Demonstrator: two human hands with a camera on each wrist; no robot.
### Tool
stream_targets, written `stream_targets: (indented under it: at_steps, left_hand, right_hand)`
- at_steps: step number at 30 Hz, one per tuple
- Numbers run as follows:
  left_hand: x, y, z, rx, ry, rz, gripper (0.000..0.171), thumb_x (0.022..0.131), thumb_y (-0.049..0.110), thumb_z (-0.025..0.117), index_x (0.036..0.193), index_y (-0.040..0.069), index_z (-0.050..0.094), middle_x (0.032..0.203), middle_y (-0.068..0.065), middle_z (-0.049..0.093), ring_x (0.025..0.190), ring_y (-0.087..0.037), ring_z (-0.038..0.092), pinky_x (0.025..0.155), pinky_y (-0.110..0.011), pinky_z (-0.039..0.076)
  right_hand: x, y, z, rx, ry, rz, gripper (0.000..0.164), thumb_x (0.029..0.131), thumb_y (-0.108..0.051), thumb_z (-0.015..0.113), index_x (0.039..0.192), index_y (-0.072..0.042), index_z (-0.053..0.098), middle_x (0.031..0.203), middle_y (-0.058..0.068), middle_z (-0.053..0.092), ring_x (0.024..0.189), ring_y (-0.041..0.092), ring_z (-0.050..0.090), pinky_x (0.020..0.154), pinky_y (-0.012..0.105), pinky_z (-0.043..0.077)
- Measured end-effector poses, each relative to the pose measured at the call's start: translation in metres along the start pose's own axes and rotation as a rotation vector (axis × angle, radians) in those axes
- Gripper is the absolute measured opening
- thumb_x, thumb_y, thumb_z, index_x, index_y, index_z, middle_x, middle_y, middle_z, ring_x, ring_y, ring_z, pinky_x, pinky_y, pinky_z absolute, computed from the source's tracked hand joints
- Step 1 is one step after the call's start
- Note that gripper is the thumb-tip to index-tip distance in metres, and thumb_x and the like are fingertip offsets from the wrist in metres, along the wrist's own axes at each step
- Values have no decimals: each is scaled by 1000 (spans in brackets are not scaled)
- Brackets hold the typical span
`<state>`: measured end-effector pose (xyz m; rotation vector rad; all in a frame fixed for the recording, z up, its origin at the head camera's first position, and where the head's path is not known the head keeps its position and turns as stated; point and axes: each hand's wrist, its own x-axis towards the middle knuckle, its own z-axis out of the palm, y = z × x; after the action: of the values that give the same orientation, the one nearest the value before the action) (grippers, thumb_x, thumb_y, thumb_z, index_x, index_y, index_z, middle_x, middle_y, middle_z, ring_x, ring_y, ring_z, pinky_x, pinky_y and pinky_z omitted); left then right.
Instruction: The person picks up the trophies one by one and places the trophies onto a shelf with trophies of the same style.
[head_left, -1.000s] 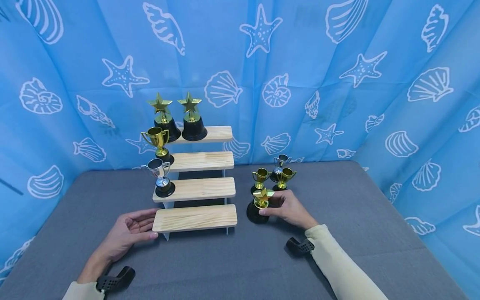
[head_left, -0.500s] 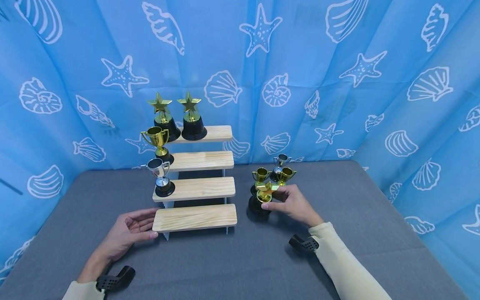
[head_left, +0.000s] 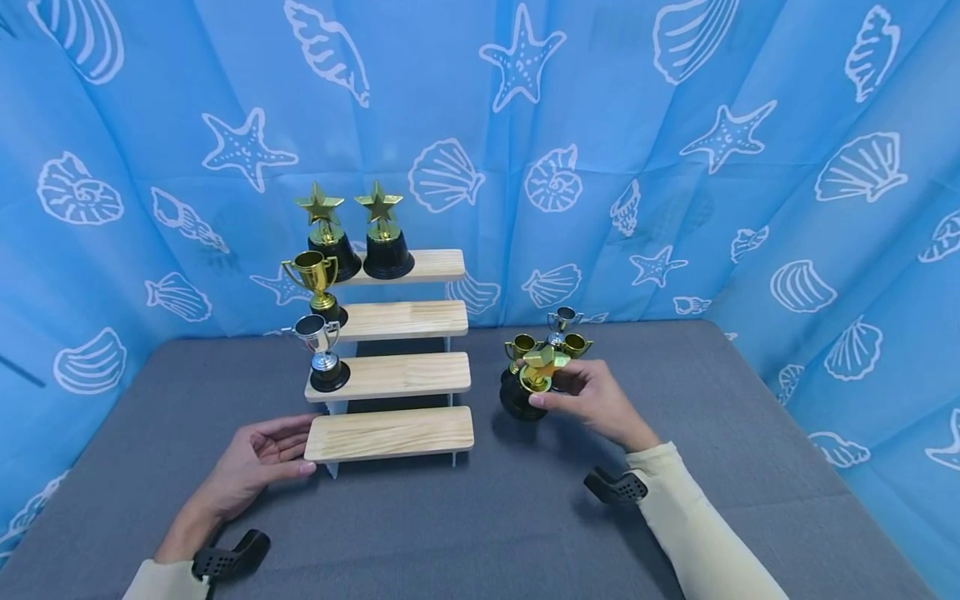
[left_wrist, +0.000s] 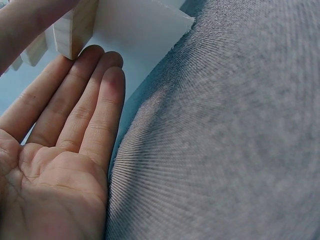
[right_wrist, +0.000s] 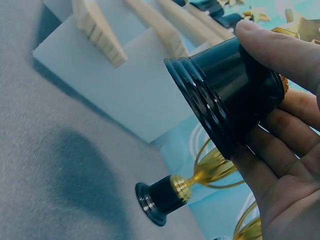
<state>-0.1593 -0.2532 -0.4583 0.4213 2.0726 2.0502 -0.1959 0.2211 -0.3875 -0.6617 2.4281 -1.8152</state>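
In the head view my right hand grips a star trophy with a gold star and black base. The right wrist view shows thumb and fingers around the black base, which is tilted and off the table. My left hand touches the left end of the lowest step of a wooden-stepped display stand; the left wrist view shows its fingers straight. On the stand are two star trophies, a gold cup trophy and a silver cup trophy.
Behind the right hand stand two gold cup trophies and a silver cup trophy, partly hidden. A grey cloth covers the table. A blue shell-patterned curtain hangs behind.
My right hand has moved slightly right and away from me with the star trophy, lifting and tilting it. My left hand stays at the lowest step.
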Motion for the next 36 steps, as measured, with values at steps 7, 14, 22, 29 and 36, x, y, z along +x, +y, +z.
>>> stream_targets:
  at_steps: [7,14,22,29,36]
  left_hand:
    - [0,-2,-2,-15,-9,7,71,82,-15,73,140,-25,34,125,5,67,115,-10,66,99,-28,55]
    - [-1,1,1,-30,-16,19,70,83,-17,72,140,-26,32,129,-3,66,115,-10,65,99,-27,55]
    - [0,1,0,-33,-23,23,69,83,-17,71,140,-26,33,129,-3,66,116,-11,65,99,-27,55]
    - [0,1,0,-31,-16,21,70,83,-17,71,141,-26,33,129,-4,66,116,-10,65,99,-27,55]
    - [0,3,0,0,-1,-12,72,83,-15,73,142,-24,33,136,-23,60,116,-9,65,99,-26,55]
  right_hand:
    - [-2,-15,-2,5,5,-42,36,87,-6,80,121,2,71,120,14,71,96,21,68,72,27,61]
    - [-7,-29,-3,-30,17,-56,38,88,-6,79,125,0,69,124,12,70,98,23,67,75,27,61]
    - [-9,-36,-4,-33,54,-77,41,89,-4,78,128,4,67,127,17,67,108,21,68,89,27,61]
    - [-6,-39,-5,-4,41,-126,43,90,-1,75,132,0,66,135,12,64,119,23,63,91,28,60]
    - [-3,-43,-4,-14,44,-119,46,90,-2,76,134,3,63,136,18,62,119,23,63,90,27,60]
